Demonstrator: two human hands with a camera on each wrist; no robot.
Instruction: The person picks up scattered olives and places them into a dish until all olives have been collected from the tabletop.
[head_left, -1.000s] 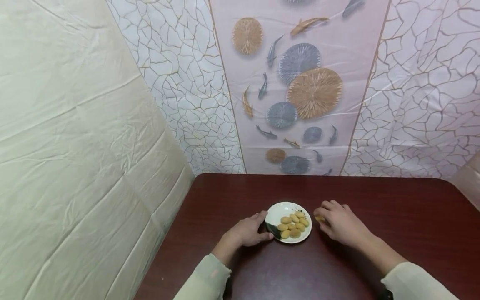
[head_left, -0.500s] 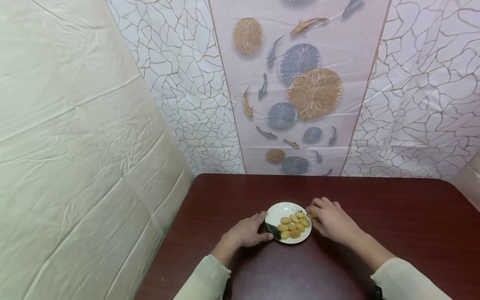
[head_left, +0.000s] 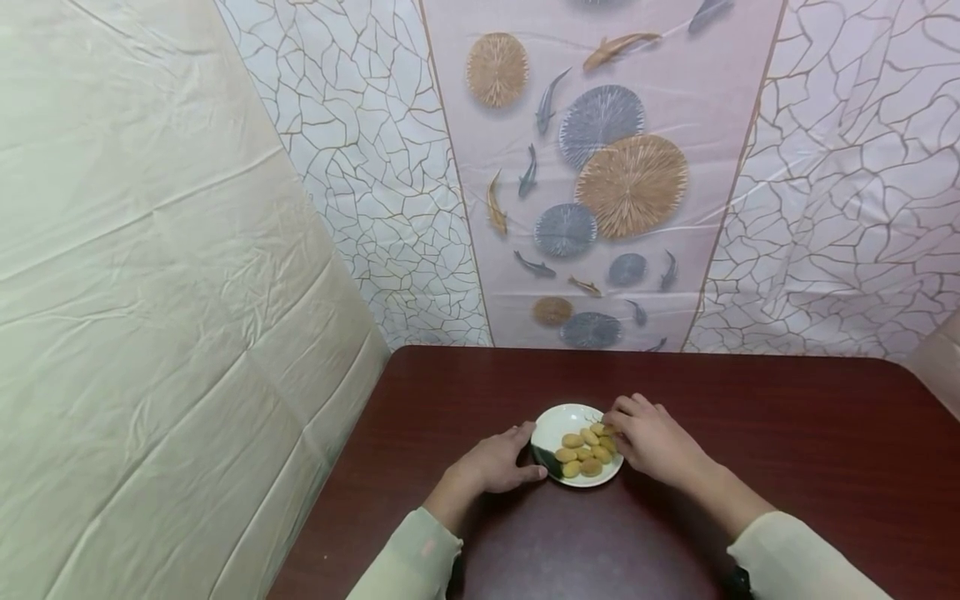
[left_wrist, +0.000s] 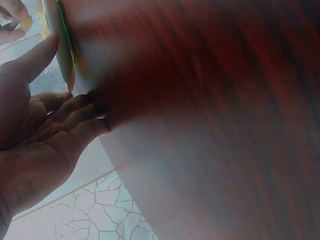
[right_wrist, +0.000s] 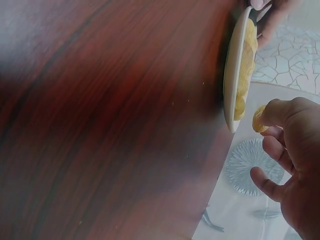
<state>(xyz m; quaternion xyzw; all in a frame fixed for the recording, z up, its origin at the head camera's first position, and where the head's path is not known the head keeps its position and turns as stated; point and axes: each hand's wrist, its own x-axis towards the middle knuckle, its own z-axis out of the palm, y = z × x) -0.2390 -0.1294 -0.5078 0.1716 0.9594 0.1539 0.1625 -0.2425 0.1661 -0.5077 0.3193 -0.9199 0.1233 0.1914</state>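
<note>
A white plate (head_left: 551, 423) with a dark green patch at its left rim lies on the table. Small yellow oval pieces (head_left: 591, 467), several of them, are grouped on its right and near side. My left hand (head_left: 489, 463) rests at the plate's left edge, thumb and fingers spread along the rim. Over the right rim is my right hand (head_left: 658, 443), pinching another small yellow oval piece (right_wrist: 258, 119) between thumb and forefinger. In the right wrist view this piece stands apart from those on the plate, and the other fingers curve loosely.
The dark red-brown wooden table (head_left: 810, 450) extends around the plate. A patterned cloth (head_left: 630, 183) with fish and round motifs hangs behind its far edge. A pale creased cloth (head_left: 172, 250) covers the left side.
My right hand has moved left from the table beside the plate to above its right rim, carrying the yellow oval piece. The left hand and the plate have stayed in place.
</note>
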